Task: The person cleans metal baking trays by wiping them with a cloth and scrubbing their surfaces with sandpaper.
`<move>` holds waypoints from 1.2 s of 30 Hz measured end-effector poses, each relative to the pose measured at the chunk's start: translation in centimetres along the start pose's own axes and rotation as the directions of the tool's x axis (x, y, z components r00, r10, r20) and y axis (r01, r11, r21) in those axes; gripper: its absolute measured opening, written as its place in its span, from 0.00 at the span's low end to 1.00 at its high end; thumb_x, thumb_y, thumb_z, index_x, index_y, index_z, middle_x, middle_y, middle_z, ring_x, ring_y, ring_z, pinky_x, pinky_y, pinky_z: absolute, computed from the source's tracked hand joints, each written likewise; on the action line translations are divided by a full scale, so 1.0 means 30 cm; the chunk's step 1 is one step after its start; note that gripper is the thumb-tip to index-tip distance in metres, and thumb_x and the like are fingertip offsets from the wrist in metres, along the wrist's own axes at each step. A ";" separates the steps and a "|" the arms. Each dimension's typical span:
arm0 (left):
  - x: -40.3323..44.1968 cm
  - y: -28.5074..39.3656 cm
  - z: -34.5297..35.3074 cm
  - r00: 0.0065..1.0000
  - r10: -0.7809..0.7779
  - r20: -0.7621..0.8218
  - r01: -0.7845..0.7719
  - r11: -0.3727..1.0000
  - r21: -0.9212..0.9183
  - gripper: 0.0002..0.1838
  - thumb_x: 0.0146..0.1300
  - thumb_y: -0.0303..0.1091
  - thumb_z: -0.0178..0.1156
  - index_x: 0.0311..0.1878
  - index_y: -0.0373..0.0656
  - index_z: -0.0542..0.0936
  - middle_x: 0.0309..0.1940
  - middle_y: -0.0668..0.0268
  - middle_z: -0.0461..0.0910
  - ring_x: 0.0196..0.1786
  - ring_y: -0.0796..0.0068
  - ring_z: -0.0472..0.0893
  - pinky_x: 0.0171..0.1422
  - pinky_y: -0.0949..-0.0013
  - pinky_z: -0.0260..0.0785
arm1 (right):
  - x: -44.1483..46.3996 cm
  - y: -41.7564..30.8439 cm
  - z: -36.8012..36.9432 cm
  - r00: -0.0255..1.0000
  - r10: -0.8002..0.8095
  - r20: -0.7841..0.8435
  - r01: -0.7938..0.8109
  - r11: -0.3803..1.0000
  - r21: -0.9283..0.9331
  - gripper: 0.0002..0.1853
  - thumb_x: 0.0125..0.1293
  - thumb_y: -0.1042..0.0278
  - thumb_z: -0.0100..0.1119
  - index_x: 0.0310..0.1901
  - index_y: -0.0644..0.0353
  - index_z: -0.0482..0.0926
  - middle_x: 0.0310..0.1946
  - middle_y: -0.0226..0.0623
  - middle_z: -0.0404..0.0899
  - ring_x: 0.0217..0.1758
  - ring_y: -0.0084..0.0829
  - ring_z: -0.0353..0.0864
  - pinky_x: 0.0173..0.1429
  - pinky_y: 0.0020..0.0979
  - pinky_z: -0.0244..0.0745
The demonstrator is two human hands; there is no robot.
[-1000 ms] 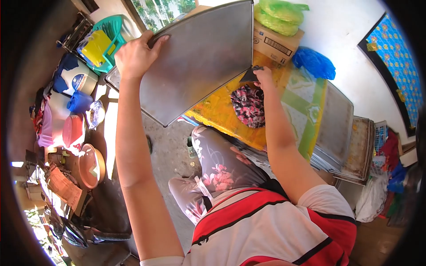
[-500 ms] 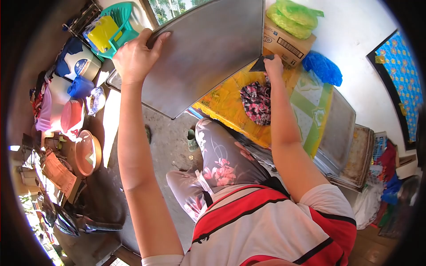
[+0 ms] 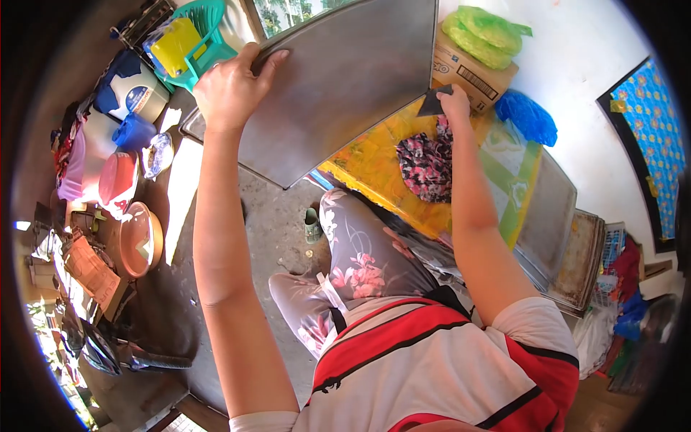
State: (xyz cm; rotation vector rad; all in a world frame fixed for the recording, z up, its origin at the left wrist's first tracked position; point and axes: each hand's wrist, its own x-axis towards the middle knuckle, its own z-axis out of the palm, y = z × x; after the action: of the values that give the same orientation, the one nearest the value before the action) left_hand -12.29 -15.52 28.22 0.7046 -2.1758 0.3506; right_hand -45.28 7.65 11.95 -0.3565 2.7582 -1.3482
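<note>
My left hand (image 3: 232, 85) is closed on the upper left edge of a large grey metal baking tray (image 3: 338, 86), thumb on its face. The tray is held up at a tilt, one corner pointing down above the floor. My right hand (image 3: 455, 104) is closed on a flat, dark, triangular scraper (image 3: 432, 103), close to the tray's lower right corner. Whether the scraper touches the tray I cannot tell. Beneath my right forearm, a black and pink floral cloth (image 3: 425, 169) lies on a table with a yellow cover (image 3: 367, 165).
Behind the table's far end stands a cardboard box (image 3: 468, 75) with a green plastic bag (image 3: 484, 36) on it. A blue plastic bag (image 3: 527, 117) lies beside it. Stacked metal trays (image 3: 543, 209) are at right. Left are a teal chair (image 3: 205, 50) and a brown basin (image 3: 139, 240).
The view has shifted slightly, so the tray and both hands appear a little farther right. Both grips look the same.
</note>
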 end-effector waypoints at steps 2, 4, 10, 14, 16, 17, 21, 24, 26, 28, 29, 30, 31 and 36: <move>0.003 0.003 -0.001 0.998 0.051 -0.047 -0.052 0.998 -0.019 0.24 0.60 0.66 0.60 0.29 0.54 0.82 0.15 0.63 0.79 0.20 0.59 0.82 0.23 0.59 0.72 | -0.020 -0.003 -0.002 0.994 -0.104 0.017 0.106 0.985 -0.137 0.25 0.64 0.64 0.60 0.63 0.57 0.73 0.49 0.53 0.82 0.41 0.48 0.86 0.39 0.41 0.82; 0.015 0.006 0.010 0.999 0.040 -0.028 -0.040 0.999 0.007 0.24 0.60 0.66 0.59 0.29 0.54 0.82 0.15 0.64 0.79 0.21 0.59 0.82 0.23 0.60 0.73 | -0.016 0.020 0.017 0.977 -0.214 0.008 0.209 0.950 -0.232 0.25 0.66 0.60 0.59 0.64 0.54 0.72 0.51 0.54 0.81 0.47 0.53 0.85 0.49 0.45 0.81; 0.035 0.051 0.012 0.993 -0.049 0.103 0.048 0.999 0.016 0.26 0.59 0.69 0.57 0.32 0.56 0.83 0.17 0.66 0.81 0.25 0.59 0.84 0.29 0.59 0.75 | 0.003 0.027 0.057 0.990 -0.142 0.000 0.135 0.940 -0.314 0.27 0.67 0.57 0.57 0.68 0.48 0.68 0.53 0.55 0.80 0.60 0.53 0.77 0.60 0.48 0.75; 0.033 0.022 0.023 0.996 -0.061 0.064 0.061 0.998 -0.011 0.26 0.59 0.70 0.57 0.32 0.56 0.83 0.19 0.66 0.82 0.27 0.61 0.84 0.29 0.59 0.75 | 0.004 -0.007 0.058 0.999 0.031 -0.018 -0.031 0.999 -0.020 0.29 0.62 0.63 0.63 0.65 0.55 0.71 0.50 0.51 0.82 0.43 0.45 0.86 0.35 0.38 0.84; 0.034 0.010 0.019 0.995 -0.071 0.066 0.071 0.997 0.004 0.26 0.59 0.70 0.57 0.32 0.56 0.84 0.19 0.66 0.82 0.26 0.61 0.84 0.29 0.59 0.74 | -0.002 -0.035 0.046 0.996 0.084 0.000 -0.084 0.996 -0.010 0.30 0.61 0.64 0.64 0.66 0.55 0.71 0.51 0.49 0.82 0.42 0.42 0.86 0.31 0.35 0.84; 0.031 0.007 0.021 0.995 -0.077 0.071 0.076 0.997 0.011 0.27 0.59 0.71 0.56 0.32 0.56 0.84 0.18 0.66 0.82 0.26 0.61 0.84 0.29 0.59 0.74 | -0.009 -0.043 0.044 0.993 0.114 0.011 -0.114 0.993 -0.008 0.31 0.61 0.65 0.64 0.67 0.55 0.70 0.51 0.48 0.82 0.42 0.40 0.86 0.28 0.33 0.83; 0.036 0.023 0.006 0.988 -0.092 0.122 0.088 0.995 0.035 0.28 0.58 0.71 0.56 0.34 0.55 0.84 0.20 0.65 0.83 0.28 0.59 0.84 0.31 0.59 0.74 | -0.013 0.017 0.128 0.989 0.149 0.026 -0.151 0.974 0.169 0.21 0.60 0.69 0.63 0.56 0.60 0.75 0.43 0.45 0.82 0.33 0.39 0.83 0.24 0.33 0.78; 0.045 0.054 -0.005 0.981 -0.110 0.162 0.109 0.994 0.012 0.29 0.57 0.72 0.57 0.39 0.55 0.85 0.23 0.63 0.84 0.31 0.55 0.85 0.35 0.57 0.75 | -0.059 0.077 0.238 0.977 0.154 0.145 -0.197 0.914 0.355 0.09 0.59 0.73 0.62 0.41 0.62 0.74 0.32 0.39 0.77 0.26 0.34 0.76 0.17 0.31 0.67; 0.053 0.064 0.001 0.981 -0.102 0.167 0.102 0.995 0.006 0.29 0.57 0.72 0.57 0.39 0.55 0.85 0.23 0.63 0.84 0.31 0.56 0.85 0.35 0.57 0.75 | -0.165 0.046 0.257 0.954 0.159 0.254 -0.251 0.888 0.385 0.11 0.60 0.73 0.62 0.43 0.61 0.74 0.33 0.39 0.78 0.25 0.34 0.76 0.17 0.32 0.68; 0.059 0.068 0.012 0.979 -0.102 0.179 0.101 0.995 0.014 0.29 0.57 0.72 0.57 0.38 0.56 0.85 0.22 0.64 0.84 0.30 0.56 0.85 0.34 0.57 0.75 | -0.277 0.024 0.301 0.933 0.183 0.309 -0.310 0.846 0.433 0.13 0.60 0.72 0.61 0.46 0.59 0.74 0.33 0.37 0.78 0.27 0.33 0.77 0.18 0.31 0.68; 0.062 0.068 0.018 0.977 -0.103 0.185 0.101 0.995 0.021 0.28 0.57 0.72 0.57 0.38 0.56 0.85 0.22 0.64 0.84 0.30 0.57 0.85 0.33 0.58 0.74 | -0.337 0.011 0.319 0.935 0.144 0.324 -0.278 0.866 0.415 0.14 0.60 0.71 0.62 0.47 0.58 0.73 0.35 0.37 0.78 0.30 0.32 0.78 0.18 0.30 0.68; 0.064 0.068 0.024 0.981 -0.097 0.168 0.093 0.995 0.033 0.28 0.57 0.72 0.57 0.38 0.56 0.85 0.21 0.65 0.84 0.30 0.57 0.85 0.33 0.58 0.74 | -0.377 0.015 0.352 0.921 0.096 0.376 -0.242 0.900 0.363 0.21 0.57 0.73 0.59 0.54 0.67 0.72 0.42 0.49 0.82 0.33 0.41 0.85 0.21 0.33 0.82; 0.065 0.070 0.030 0.984 -0.090 0.151 0.084 0.995 0.045 0.28 0.57 0.72 0.57 0.38 0.56 0.85 0.21 0.65 0.84 0.30 0.58 0.85 0.33 0.58 0.74 | -0.450 -0.025 0.351 0.917 0.078 0.390 -0.224 0.912 0.343 0.21 0.58 0.73 0.58 0.54 0.67 0.72 0.42 0.50 0.82 0.33 0.43 0.86 0.22 0.34 0.82; 0.067 0.128 -0.053 0.948 -0.162 0.274 0.174 0.985 -0.020 0.25 0.60 0.60 0.63 0.40 0.45 0.83 0.32 0.53 0.85 0.38 0.54 0.85 0.41 0.52 0.76 | -0.715 -0.111 0.447 0.910 0.050 0.412 -0.202 0.921 0.333 0.26 0.60 0.73 0.56 0.61 0.66 0.67 0.44 0.57 0.81 0.32 0.52 0.86 0.24 0.40 0.85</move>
State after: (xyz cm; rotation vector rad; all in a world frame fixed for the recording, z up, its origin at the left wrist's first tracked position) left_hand -14.62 -12.42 30.73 0.9530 -2.3500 0.1216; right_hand -21.84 0.19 5.08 -0.3673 2.1087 -1.5222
